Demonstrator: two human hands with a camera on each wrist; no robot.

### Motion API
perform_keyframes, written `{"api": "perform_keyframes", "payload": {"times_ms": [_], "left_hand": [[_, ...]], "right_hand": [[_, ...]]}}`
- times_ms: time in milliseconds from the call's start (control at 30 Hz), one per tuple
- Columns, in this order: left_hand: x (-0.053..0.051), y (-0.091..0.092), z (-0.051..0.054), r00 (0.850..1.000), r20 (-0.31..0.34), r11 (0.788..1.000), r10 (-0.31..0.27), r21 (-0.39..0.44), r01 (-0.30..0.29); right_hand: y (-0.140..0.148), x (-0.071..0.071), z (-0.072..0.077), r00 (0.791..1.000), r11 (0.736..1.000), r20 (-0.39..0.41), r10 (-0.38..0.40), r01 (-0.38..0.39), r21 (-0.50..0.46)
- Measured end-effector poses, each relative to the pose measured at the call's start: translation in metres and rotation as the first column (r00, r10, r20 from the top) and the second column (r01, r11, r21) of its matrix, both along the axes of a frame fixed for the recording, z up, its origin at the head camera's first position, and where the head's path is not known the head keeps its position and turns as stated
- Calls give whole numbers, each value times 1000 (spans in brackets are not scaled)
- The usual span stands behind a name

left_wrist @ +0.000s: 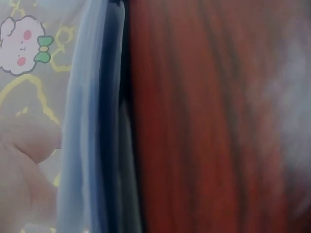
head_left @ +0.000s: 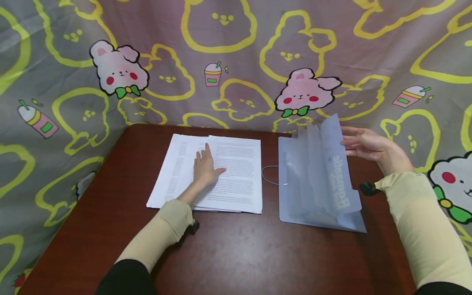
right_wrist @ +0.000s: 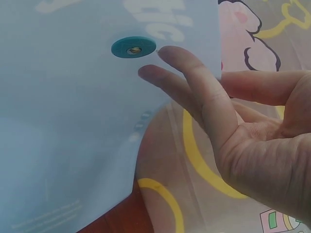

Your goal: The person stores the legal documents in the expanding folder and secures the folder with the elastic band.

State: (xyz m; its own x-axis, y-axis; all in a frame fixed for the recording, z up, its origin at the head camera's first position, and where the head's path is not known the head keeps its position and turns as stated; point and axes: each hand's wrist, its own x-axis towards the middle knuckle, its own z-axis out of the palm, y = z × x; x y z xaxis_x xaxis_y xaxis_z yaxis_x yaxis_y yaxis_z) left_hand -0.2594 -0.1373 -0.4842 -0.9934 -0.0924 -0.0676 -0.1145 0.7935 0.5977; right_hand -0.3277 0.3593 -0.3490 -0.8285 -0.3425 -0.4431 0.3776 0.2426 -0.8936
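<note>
The left hand (head_left: 205, 170) lies on printed sheets (head_left: 236, 180), its fingers extended and thumb spread. In the left wrist view, part of that hand (left_wrist: 26, 179) is beside blurred pale layered edges (left_wrist: 87, 131). The right hand (head_left: 365, 145) is at the raised cover of a translucent blue folder (head_left: 284, 196) standing partly fanned out. In the right wrist view, the right hand (right_wrist: 257, 141) has slightly bent fingers against the cover (right_wrist: 73, 111), near a teal round button (right_wrist: 141, 47); one finger meets the cover's edge, its tip hidden.
An elastic cord loop (head_left: 269, 166) extends from the folder's left side toward the sheets. The brown table (head_left: 236, 254) ends at a patterned curtain (head_left: 228, 94) behind it and at both sides.
</note>
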Motion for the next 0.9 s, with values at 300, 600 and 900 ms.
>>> {"api": "perform_keyframes", "payload": {"times_ms": [300, 600, 900], "left_hand": [[-4, 3, 1, 994, -90, 997, 69, 33, -66], [-5, 0, 11, 994, -60, 992, 91, 96, -85], [-34, -29, -16, 998, 4, 988, 69, 140, -69]], "right_hand": [[1, 1, -1, 1000, 1000, -17, 14, -14, -4], [0, 1, -1, 1000, 999, -1, 2, -2, -53], [3, 5, 3, 1000, 998, 4, -10, 10, -56]]}}
